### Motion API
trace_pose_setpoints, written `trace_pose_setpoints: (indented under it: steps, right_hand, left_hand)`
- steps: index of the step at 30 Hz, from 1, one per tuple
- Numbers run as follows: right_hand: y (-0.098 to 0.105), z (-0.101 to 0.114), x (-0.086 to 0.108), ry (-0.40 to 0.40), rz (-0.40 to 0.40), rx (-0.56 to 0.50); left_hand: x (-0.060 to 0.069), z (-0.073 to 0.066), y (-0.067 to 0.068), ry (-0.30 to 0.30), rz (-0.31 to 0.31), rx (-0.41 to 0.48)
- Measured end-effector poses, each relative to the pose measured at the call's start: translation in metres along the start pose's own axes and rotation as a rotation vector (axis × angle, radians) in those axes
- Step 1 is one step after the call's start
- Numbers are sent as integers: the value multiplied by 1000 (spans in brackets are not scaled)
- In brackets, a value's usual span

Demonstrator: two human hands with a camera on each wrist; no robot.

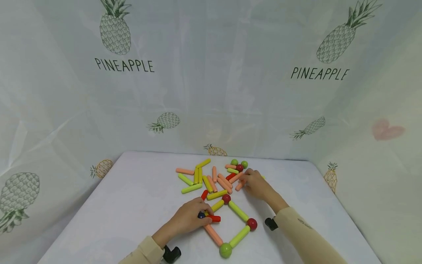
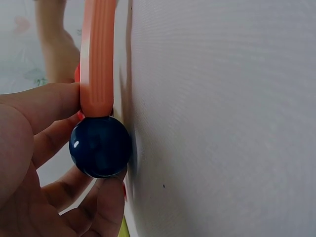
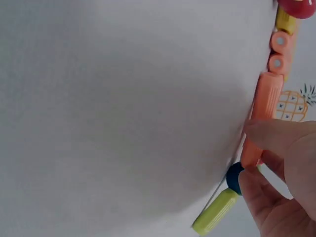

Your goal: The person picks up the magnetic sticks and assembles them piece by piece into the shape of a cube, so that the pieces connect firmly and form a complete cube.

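From where I stand, a pale grey-white, lightly creased hanging sheet (image 1: 211,91) closes off the back and both sides, printed high up with large green line-drawn pineapples (image 1: 115,35) above the black capitals "PINEAPPLE" (image 1: 124,65), and lower down with smaller green ones and orange-yellow pineapples (image 1: 330,179). Over on the right side hangs a blurred, pinkish-red printed heart (image 1: 387,130). In front of it all spreads a smooth white tabletop (image 1: 108,212), its far edge close to the sheet, under soft light that leaves faint shadows and a dull sheen along the folds.
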State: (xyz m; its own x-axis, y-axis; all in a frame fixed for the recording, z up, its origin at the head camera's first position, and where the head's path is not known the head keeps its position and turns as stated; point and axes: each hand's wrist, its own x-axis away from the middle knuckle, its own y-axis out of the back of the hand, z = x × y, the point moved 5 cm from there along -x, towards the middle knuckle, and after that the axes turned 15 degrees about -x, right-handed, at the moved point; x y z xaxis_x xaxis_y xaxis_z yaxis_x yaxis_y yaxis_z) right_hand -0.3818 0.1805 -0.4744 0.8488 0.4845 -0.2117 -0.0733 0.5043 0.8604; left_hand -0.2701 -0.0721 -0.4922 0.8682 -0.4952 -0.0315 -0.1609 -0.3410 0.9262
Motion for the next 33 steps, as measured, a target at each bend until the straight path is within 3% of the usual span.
trace_pose_setpoints:
  steps: [4,7,14,20,27,33]
  right_hand:
    - [1,-7,0,-21,-21,-43]
    - [2,-12,1,-44,-9,-55]
    - [4,-13,5,-12,36,-63]
    - [6,-10,12,-57,55,-70]
    - [17,19,33,15,13,-117]
    - [13,54,56,62,80,-182]
  left_hand:
    - [0,0,0,4,6,0]
    - [0,-1,0,7,11,-2]
    - [0,-1,0,13,18,-1]
    - [-1,-1,-1,9,18,-2]
    - [0,-2,1,17,20,2]
    - [0,-1,1,22,18,-6]
